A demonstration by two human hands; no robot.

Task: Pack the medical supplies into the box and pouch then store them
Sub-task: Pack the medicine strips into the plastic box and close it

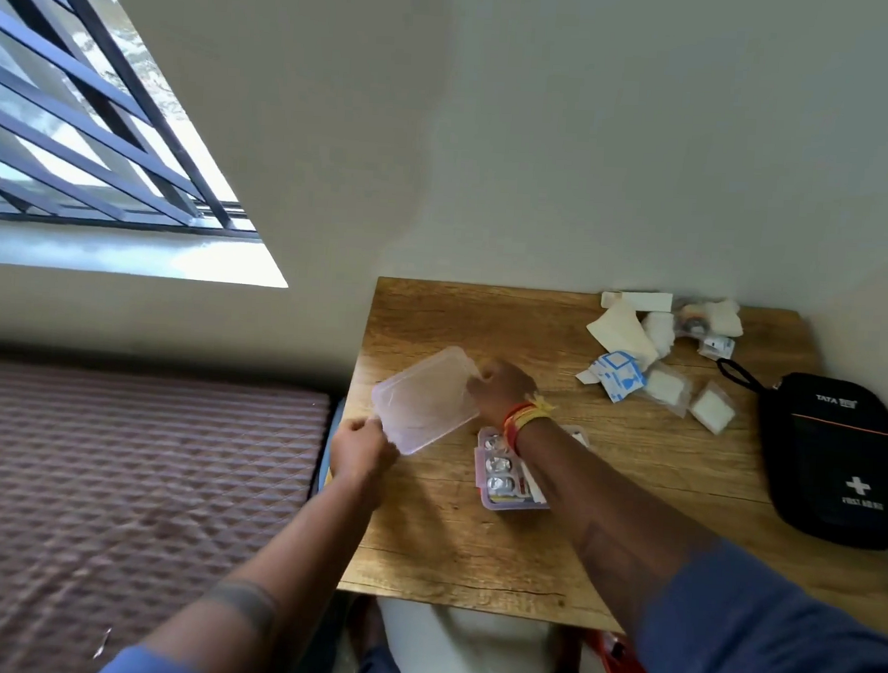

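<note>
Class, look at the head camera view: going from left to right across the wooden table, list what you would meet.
Left hand → translucent lid, gripped by both hands → right hand → loose gauze and dressing packets → black first aid pouch. The open box of blister packs lies under the right forearm, so it is left out.

Daylight pours in through the barred window (98, 112) at upper left, blown out to white along its pale sill (127, 255). The plain grey wall (545, 135) sits in soft, even light. Across the wooden counter (421, 541) the forearms cast soft-edged shadows running toward the viewer. The whole picture is slightly soft and smeary; the wide lens bends the window bars and stretches the edges.
</note>
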